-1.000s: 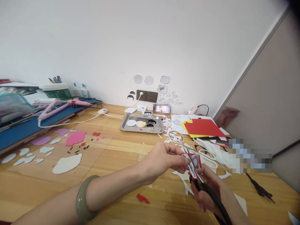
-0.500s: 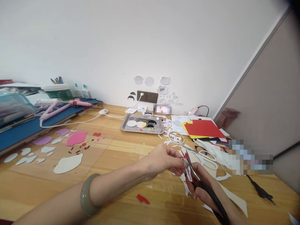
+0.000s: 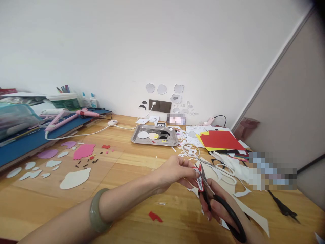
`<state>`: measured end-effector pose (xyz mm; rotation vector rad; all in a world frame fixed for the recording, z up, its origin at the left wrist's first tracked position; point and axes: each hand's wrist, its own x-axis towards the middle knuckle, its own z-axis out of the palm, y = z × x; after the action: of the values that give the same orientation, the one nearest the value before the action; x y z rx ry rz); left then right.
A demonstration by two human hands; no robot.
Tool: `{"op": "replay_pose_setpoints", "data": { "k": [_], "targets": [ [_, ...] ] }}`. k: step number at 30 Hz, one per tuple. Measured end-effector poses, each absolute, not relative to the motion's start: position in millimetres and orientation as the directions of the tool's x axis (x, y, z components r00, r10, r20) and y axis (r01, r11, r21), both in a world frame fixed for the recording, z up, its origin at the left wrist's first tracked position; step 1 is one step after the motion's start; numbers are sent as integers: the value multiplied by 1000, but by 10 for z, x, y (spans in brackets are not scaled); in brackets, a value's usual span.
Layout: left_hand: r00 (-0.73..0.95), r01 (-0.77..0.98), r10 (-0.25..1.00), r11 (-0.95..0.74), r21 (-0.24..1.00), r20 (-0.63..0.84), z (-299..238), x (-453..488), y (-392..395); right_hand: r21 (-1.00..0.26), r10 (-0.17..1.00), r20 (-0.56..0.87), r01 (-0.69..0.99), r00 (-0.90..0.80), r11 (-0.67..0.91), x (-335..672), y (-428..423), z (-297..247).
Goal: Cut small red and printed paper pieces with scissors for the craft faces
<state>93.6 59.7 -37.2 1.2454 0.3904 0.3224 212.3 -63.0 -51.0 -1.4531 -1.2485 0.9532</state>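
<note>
My left hand (image 3: 181,173), with a green bangle (image 3: 98,210) on its forearm, pinches a small red piece with a white paper pattern (image 3: 199,181) on top. Black-handled scissors (image 3: 230,217) are gripped in my right hand (image 3: 215,200), their blades parted around the edge of the red piece. How deep the blades reach into it is partly hidden by my fingers. Below my hands, a red scrap (image 3: 155,217) lies on the wooden table (image 3: 132,169).
A metal tray (image 3: 154,143) with cut shapes stands near the wall. Coloured sheets (image 3: 220,139), white-handled scissors (image 3: 227,174) and scraps lie at right. Cut shapes rest on a clear mat (image 3: 101,169) at left. A pink curling iron (image 3: 63,120) lies on a blue board (image 3: 15,147).
Both hands have shifted slightly left with the red piece and scissors. The scissors' handles have spread wider and the blades sit at a changed angle along the piece.
</note>
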Motion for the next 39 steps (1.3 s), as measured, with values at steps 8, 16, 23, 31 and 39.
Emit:
{"op": "replay_pose_setpoints", "data": {
  "k": [8, 16, 23, 31, 39],
  "targets": [
    [893, -4, 429, 315, 949, -138, -414, 946, 575, -967, 984, -22, 246, 179, -66, 2111, -599, -527],
    [889, 45, 426, 285, 958, -169, -361, 937, 572, -972, 932, -128, 144, 338, -186, 2181, -618, -597],
    [881, 24, 448, 277, 961, -151, -325, 905, 626, -961, 933, -273, -107, 234, -254, 2217, -644, -595],
    [802, -67, 586, 274, 959, -112, -322, 887, 803, -950, 924, -312, -86, 222, -300, 2371, -625, -547],
    [726, -133, 679, 300, 945, -113, -349, 926, 786, -994, 875, -66, 43, 480, -99, 2338, -530, -469]
  ]
}}
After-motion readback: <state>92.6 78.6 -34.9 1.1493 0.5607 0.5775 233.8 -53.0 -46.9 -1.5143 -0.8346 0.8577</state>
